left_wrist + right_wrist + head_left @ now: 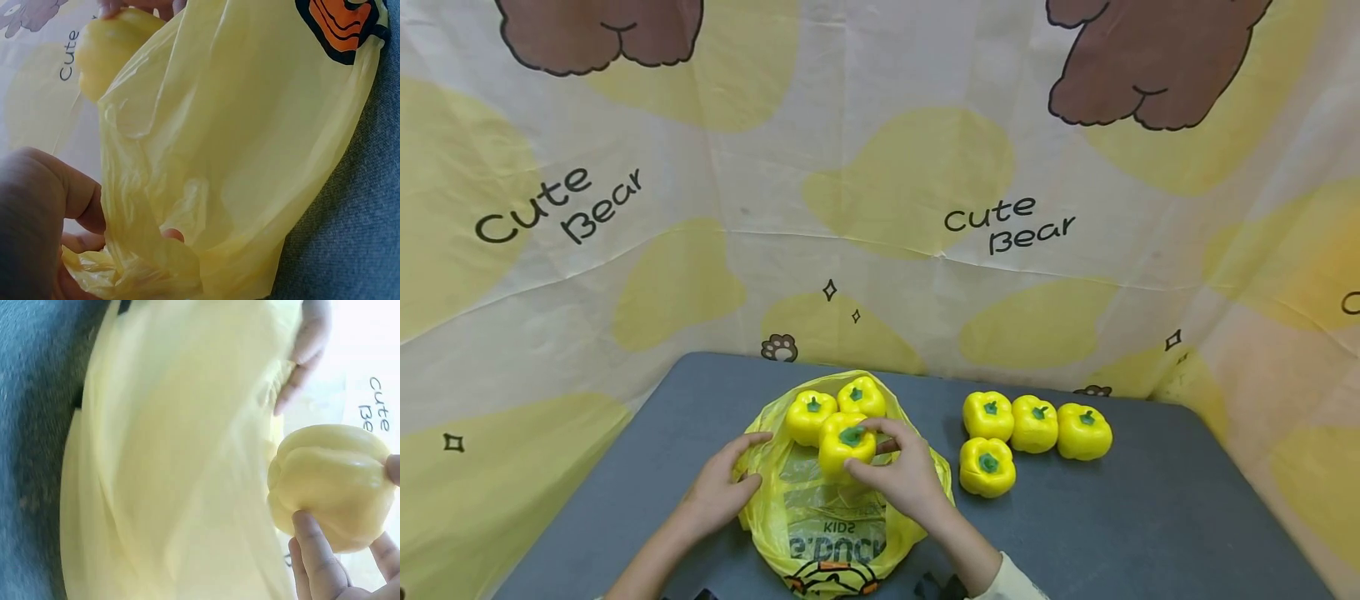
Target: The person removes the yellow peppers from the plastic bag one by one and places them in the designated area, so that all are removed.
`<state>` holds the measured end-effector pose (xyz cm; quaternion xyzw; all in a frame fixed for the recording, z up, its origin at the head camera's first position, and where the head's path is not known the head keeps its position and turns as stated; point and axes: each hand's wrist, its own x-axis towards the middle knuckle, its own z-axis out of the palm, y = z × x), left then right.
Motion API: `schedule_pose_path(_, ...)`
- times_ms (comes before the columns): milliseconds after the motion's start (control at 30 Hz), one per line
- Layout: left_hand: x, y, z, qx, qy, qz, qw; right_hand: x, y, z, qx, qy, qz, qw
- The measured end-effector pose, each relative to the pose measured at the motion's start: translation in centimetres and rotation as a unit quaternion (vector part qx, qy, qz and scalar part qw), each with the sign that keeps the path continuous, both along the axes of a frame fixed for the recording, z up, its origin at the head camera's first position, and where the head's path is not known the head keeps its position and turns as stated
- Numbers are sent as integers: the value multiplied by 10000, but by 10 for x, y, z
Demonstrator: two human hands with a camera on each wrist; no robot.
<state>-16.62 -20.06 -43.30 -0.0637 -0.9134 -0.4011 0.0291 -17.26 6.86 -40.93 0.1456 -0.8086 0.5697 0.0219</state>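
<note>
My right hand (pixel 912 477) pinches a yellow bell pepper (pixel 838 454) by its sides, above the mouth of a yellow plastic bag (pixel 767 533). In the right wrist view, thumb and fingers surround this held bell pepper (pixel 331 481). My left hand (pixel 721 490) holds the bag's left rim; the left wrist view shows the crumpled film (pixel 134 250) between its fingers and thumb. Two more yellow bell peppers, one on the left (pixel 811 418) and one behind (pixel 862 396), sit inside the bag at its far side.
Right of the bag, several yellow bell peppers stand on the grey table (pixel 1135 517), three in a back row (pixel 1035 425) and one in front (pixel 987 468). Behind the table hangs a printed curtain (pixel 880 183). Dark objects (pixel 940 586) show at the near edge.
</note>
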Motion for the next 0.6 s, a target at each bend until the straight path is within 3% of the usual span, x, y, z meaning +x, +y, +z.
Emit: schedule_pose_path(600,-1,-2,-1,-83,-192,0,9998,3,47,19,-357,389,-575,9969)
